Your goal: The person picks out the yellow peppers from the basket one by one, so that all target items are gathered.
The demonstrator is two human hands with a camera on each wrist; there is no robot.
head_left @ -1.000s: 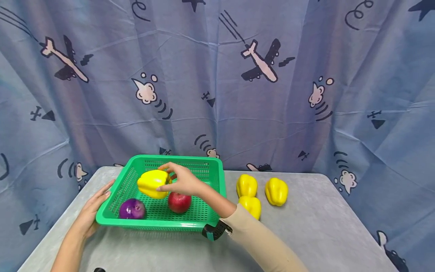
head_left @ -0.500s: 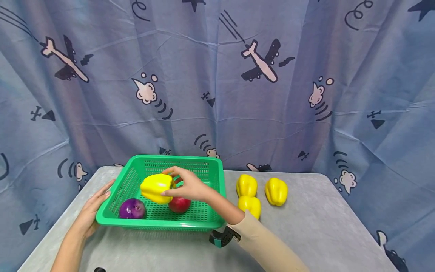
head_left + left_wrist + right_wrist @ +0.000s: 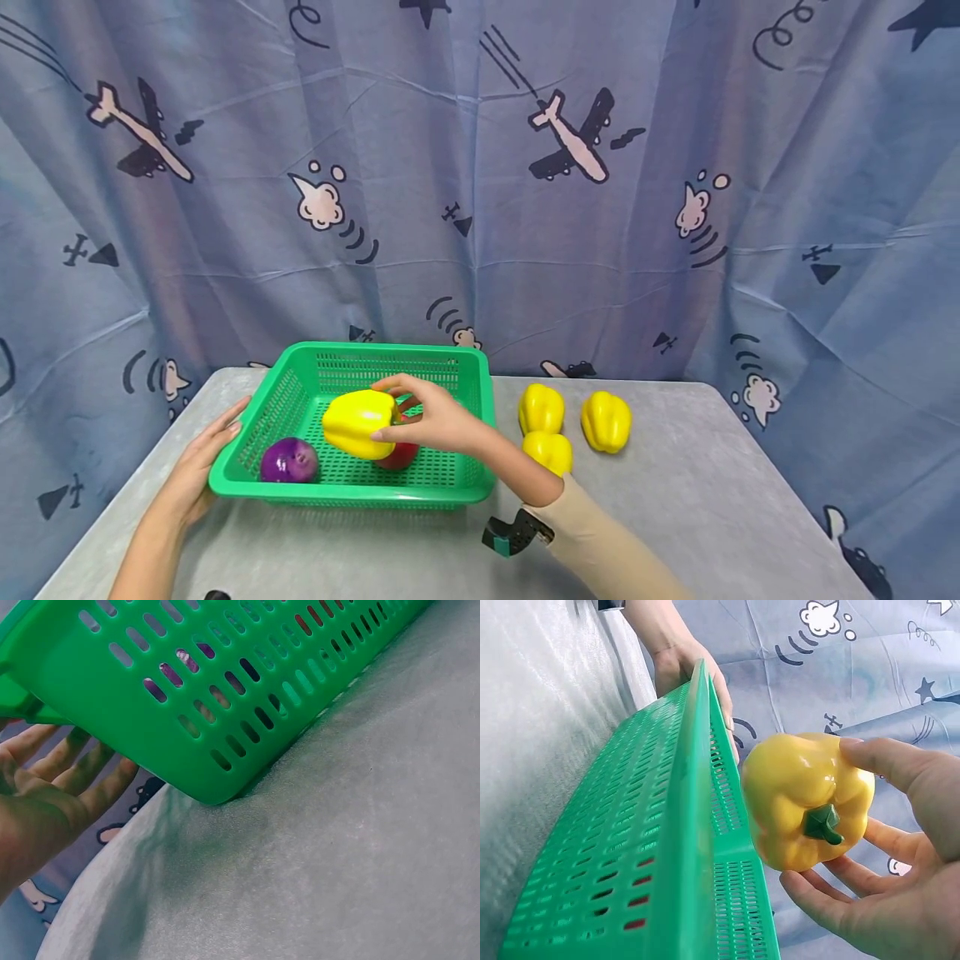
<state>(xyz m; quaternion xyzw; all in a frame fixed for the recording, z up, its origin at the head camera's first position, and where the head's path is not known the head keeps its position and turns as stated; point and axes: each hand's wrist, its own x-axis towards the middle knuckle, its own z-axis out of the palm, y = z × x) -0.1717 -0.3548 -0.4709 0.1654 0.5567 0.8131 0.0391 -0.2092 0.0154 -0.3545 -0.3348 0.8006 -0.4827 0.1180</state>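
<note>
A yellow bell pepper [image 3: 352, 423] with a green stem is pinched between the thumb and fingers of my right hand [image 3: 442, 423]. In the head view it overlaps the inside of the green basket [image 3: 352, 493]; the right wrist view shows it above the basket's rim. My left hand [image 3: 201, 468] touches the basket's left side, its fingers extended along the wall. Inside the basket, a glossy round purple item [image 3: 288, 461] lies at the front left. A round red fruit [image 3: 401, 456] is partly hidden behind the pepper and right hand.
To the right of the basket, three more yellow peppers sit on the grey table [image 3: 675, 500]: a back one [image 3: 542, 408], a front one [image 3: 550, 452] partly behind the right forearm, and a right one [image 3: 606, 422]. A patterned blue curtain [image 3: 420, 208] hangs behind.
My right hand has moved right and slightly down with the pepper, which now covers more of the red fruit. The left hand stays at the basket's side.
</note>
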